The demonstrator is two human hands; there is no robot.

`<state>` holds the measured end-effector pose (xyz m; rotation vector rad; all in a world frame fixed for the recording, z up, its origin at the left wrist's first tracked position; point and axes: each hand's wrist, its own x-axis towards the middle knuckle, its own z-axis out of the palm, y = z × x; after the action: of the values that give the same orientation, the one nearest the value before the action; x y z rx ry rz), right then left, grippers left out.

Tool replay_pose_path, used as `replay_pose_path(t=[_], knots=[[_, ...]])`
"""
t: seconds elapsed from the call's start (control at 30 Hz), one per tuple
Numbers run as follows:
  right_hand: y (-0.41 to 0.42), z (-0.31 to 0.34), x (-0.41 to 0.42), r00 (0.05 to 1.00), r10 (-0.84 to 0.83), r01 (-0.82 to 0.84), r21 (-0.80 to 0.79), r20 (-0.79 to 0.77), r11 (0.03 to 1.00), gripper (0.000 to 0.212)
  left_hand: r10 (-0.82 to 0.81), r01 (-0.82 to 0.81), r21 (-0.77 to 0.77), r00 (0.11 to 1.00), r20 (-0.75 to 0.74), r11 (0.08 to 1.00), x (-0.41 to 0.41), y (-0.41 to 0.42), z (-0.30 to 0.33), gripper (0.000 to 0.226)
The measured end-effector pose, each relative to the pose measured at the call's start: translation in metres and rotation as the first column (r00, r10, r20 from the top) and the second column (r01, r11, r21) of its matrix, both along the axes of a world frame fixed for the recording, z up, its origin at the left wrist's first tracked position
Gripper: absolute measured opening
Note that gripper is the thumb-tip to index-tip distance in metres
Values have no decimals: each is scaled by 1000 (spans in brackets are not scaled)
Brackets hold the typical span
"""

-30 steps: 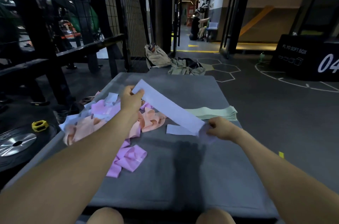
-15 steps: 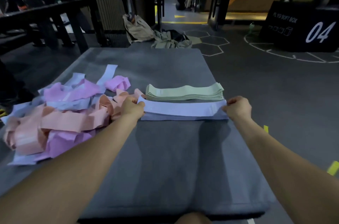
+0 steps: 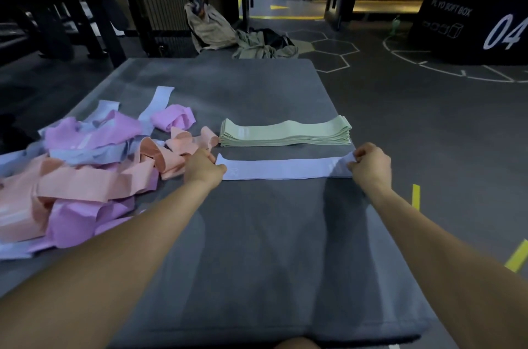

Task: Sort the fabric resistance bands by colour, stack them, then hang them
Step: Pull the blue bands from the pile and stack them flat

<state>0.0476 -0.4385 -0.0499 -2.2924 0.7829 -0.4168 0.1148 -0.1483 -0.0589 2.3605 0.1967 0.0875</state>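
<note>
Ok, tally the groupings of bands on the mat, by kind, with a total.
Neat green stack: 1
Flat blue band, pinched at its ends by left hand and right hand: 1
Loose mixed heap of peach, pink and blue: 1
Total: 3

Bags: beige bag (image 3: 210, 27) and olive bag (image 3: 264, 46) on floor beyond mat's far edge.
Box: black soft box (image 3: 471, 23), marked "04", far right.

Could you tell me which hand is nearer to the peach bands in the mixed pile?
Left. The left hand touches the peach bands; the right hand is far across the mat.
</note>
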Motion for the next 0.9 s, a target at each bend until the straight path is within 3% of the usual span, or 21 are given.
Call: replay_pose_path(t=[0.2,0.27,0.37,0.47,0.67,0.9], knots=[[7,2,0,998,56,-64,-300,-33,952,39,-47,41,87,997,68,995,2,4,-1,34],[17,8,2,982,189,-183,-355,-20,917,41,-161,155,70,983,92,985,5,8,-1,41],[43,14,7,869,486,-493,-264,-98,829,47,-346,346,23,937,51,938,5,19,0,58],[65,12,13,751,630,-660,-191,-199,726,60,-436,436,47,900,-25,899,1,29,0,70],[69,7,22,697,653,-714,-198,-296,672,54,-478,479,29,878,-36,877,4,33,-1,65],[64,5,19,707,657,-707,-224,-262,671,45,-478,478,-10,878,-36,878,10,35,-3,64]])
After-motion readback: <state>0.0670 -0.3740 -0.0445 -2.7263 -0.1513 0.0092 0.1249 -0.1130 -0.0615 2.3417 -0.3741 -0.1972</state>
